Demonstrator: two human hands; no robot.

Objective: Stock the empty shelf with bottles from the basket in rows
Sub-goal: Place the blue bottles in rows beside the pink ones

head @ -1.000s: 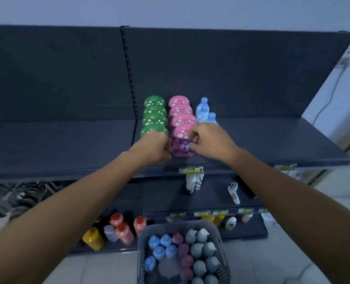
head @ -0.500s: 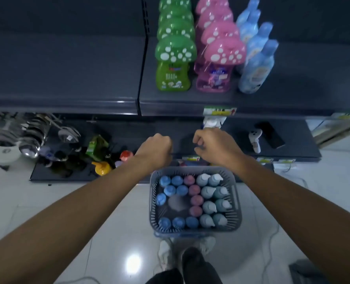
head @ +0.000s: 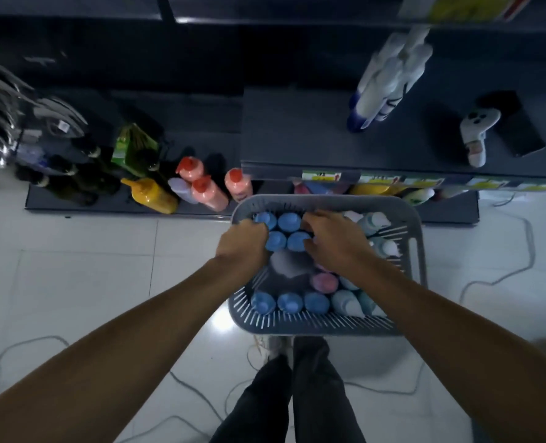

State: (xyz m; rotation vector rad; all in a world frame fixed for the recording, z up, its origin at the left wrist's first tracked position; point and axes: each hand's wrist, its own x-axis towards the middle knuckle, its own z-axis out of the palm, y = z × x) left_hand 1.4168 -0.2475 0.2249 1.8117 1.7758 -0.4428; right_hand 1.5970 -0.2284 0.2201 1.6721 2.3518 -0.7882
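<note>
Now both hands in basket

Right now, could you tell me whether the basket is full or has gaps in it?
Partly emptied: the basket holds upright blue-capped bottles and pale ones, with a bare patch at its centre between both hands.

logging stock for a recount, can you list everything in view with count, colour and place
basket: 1, grey, on the floor below the hands
blue caps: 7 showing, blue, basket's left side
pink cap: 1 showing, pink, basket's middle
pale bottles: several, pale teal, basket's right side
orange bottles: 3, orange with red caps, bottom shelf
yellow bottle: 1, yellow, left of the orange ones
white bottles: a few, white and blue, middle shelf
controller: 1, white, middle shelf, right
cables: several, white, on the floor
left hand: in the basket, on blue caps
right hand: in the basket, beside it
</note>
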